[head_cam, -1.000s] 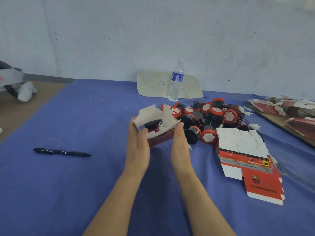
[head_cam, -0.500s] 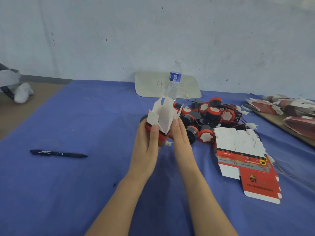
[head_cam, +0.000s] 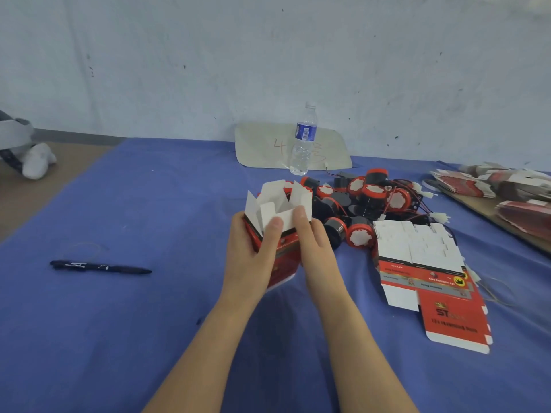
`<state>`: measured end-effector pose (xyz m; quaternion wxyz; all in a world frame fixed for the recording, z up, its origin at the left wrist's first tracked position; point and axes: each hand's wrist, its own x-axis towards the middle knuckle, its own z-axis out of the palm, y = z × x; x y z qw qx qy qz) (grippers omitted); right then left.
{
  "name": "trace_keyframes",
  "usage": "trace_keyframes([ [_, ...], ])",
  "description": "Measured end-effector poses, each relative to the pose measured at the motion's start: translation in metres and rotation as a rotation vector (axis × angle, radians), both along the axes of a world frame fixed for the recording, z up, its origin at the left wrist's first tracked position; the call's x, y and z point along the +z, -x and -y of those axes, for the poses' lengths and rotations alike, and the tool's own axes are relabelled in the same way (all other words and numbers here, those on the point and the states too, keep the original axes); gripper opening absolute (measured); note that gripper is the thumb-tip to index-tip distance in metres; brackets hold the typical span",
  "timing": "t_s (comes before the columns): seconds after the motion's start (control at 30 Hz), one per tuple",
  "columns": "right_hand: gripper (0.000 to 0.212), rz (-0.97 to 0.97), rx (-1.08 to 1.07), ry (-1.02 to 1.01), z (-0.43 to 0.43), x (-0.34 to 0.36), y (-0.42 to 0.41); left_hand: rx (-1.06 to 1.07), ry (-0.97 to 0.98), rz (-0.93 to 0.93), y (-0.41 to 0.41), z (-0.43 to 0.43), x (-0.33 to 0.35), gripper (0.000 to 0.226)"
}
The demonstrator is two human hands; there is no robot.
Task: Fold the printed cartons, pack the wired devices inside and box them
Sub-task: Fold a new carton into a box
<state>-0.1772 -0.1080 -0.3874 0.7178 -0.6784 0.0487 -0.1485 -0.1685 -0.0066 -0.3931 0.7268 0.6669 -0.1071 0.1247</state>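
I hold a red printed carton (head_cam: 284, 257) upright above the blue cloth, its white top flaps standing open. My left hand (head_cam: 250, 257) grips its left side with the thumb on a front flap. My right hand (head_cam: 316, 248) grips the right side, thumb on the white flap too. Whether a device is inside is hidden. A heap of black and red wired devices (head_cam: 366, 204) lies just behind and right of the carton. A stack of flat unfolded cartons (head_cam: 423, 269) lies to the right of my right hand.
A black pen (head_cam: 100, 267) lies on the blue cloth (head_cam: 134, 323) at left. A water bottle (head_cam: 303, 140) stands on a pale card (head_cam: 259, 147) by the wall. More flat cartons (head_cam: 507, 189) are piled on a brown board at far right.
The carton went from lying tilted between my palms to standing upright with its red body showing. Both hands shifted their hold to the sides and moved slightly toward me.
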Motion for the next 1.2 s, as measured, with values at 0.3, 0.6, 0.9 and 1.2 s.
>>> trace_keyframes([
  [0.3,0.026,0.042,0.035,-0.102,-0.001,0.001,-0.001,0.001,0.002,-0.025,0.001,0.001,0.003,0.024],
  [0.6,0.025,0.160,0.045,-0.063,-0.003,0.004,-0.001,0.012,0.020,0.039,0.002,0.004,0.005,0.033],
  [0.9,0.052,0.286,-0.128,0.045,-0.007,0.006,0.002,0.078,-0.038,0.082,0.007,0.005,0.007,0.042],
  [1.2,0.027,0.289,-0.037,0.000,-0.012,0.010,0.004,0.099,0.094,-0.005,0.003,0.000,0.009,0.041],
])
